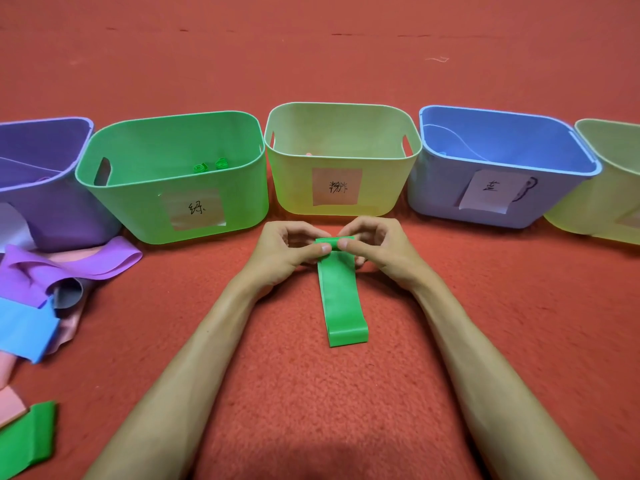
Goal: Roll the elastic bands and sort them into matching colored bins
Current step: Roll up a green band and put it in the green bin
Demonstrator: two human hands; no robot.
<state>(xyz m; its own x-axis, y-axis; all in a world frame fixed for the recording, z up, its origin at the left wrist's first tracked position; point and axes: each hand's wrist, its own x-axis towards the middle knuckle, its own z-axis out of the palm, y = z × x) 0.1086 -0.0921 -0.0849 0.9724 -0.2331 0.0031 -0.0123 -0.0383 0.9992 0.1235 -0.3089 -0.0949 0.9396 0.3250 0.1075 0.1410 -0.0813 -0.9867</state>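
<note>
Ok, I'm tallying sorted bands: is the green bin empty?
No, two rolled green bands lie inside the green bin, near its back wall.

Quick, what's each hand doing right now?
Left hand: pinching the far end of the green band.
Right hand: pinching the same end, which is folded over to start a roll.
</note>
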